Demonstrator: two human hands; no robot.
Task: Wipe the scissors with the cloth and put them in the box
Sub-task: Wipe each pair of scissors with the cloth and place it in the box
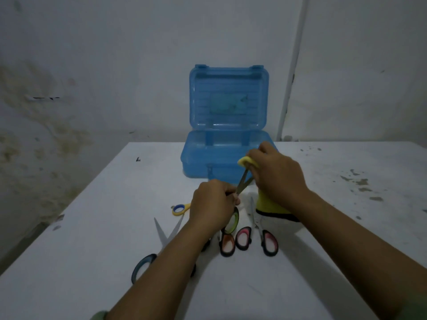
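While the left hand [213,202] pinches a pair of green-handled scissors [233,211] near the pivot, I see the right hand [276,174] closed around a yellow cloth [268,204], wrapping it over the blade tips. Blades are slightly parted, pointing up and away toward the box; the green loop hangs below the left hand, just above the table. Cloth tail drapes down under the right wrist onto the white table [92,227]; it shows a dark edge band. The blue translucent box [227,144] sits at the far side of the table against the wall, lid propped open and upright, just behind both hands. I can't tell what's inside it. Lying on the table: scissors with pink-and-black handles [242,239] right below the held pair, another pink-handled pair [265,236] just right of those, blades pointing away. A large grey-handled pair [159,245] lies open, partly under the left forearm. A yellow-and-blue handle [180,209] shows left of the left hand. Lighting is dim.
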